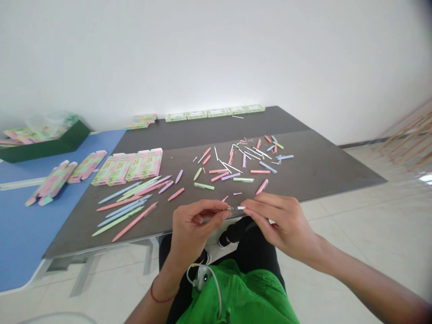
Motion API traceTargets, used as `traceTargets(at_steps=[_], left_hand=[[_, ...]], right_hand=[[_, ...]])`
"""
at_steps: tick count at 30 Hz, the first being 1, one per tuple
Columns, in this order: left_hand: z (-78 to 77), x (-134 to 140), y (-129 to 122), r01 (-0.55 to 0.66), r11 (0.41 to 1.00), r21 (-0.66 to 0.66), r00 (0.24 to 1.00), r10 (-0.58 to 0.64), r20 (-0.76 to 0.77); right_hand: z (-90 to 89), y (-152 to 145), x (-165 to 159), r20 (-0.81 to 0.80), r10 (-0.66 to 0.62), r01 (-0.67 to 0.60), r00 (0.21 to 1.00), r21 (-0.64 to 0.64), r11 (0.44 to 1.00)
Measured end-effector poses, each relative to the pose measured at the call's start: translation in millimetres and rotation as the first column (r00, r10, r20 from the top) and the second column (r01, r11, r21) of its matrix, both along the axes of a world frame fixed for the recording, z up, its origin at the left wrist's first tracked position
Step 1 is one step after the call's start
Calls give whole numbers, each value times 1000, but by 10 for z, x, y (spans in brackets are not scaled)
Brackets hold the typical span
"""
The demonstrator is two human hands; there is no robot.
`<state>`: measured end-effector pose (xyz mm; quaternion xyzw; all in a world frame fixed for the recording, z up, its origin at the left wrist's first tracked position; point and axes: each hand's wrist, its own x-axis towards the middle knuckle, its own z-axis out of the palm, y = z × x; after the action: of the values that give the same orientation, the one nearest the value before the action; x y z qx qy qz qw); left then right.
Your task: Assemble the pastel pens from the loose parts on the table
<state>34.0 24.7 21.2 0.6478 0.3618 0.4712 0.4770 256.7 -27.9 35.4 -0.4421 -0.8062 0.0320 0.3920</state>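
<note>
Over the table's front edge, my left hand (194,227) and my right hand (286,220) meet at a slim white pen refill (239,208). The left thumb and forefinger pinch its narrow end, where a small, thin metallic part, perhaps a spring, shows. My right fingertips grip the white shaft. Just beyond the hands lie a pink pen barrel (262,186) and a small purple pen part (237,194). To the left lies a group of pastel pens (135,220), with loose pen tips such as a pink one (176,194) beside them.
Scattered barrels, clips and white refills (229,167) cover the middle of the dark table (324,171). Upright printed boxes (135,166) stand at left, and more boxes (216,113) line the back. A dark green bin (67,139) and flattened cartons (56,182) rest on the blue table (20,243).
</note>
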Motion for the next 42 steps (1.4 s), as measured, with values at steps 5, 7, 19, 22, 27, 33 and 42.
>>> traceTargets(at_steps=[5,7,19,22,27,33,42], left_hand=[[19,-4,8,10,1000,27,999,-9,-35],[25,-7,13,15,999,35,999,-14,-47],[32,-14,15,50,996,77,997,-45,-60],[29,-21,7,54,996,68,997,-49,-61],[-1,-37,9,67,997,25,997,-66,-33],[-1,-33,8,69,998,11,997,-69,-41],[-58,-67,-6,-50,993,108,998,54,-34]], right_hand=[[-9,16,-32,-3,15,-15,1000,-17,1000],[-11,19,-40,9,24,-24,1000,-9,1000],[-18,32,-93,3,-2,2,1000,34,999],[-24,27,-97,-6,-12,12,1000,35,999],[-25,25,-97,-14,-12,13,1000,35,999],[-18,29,-115,-22,-2,3,1000,42,999],[8,32,-41,-25,-43,45,999,71,996]])
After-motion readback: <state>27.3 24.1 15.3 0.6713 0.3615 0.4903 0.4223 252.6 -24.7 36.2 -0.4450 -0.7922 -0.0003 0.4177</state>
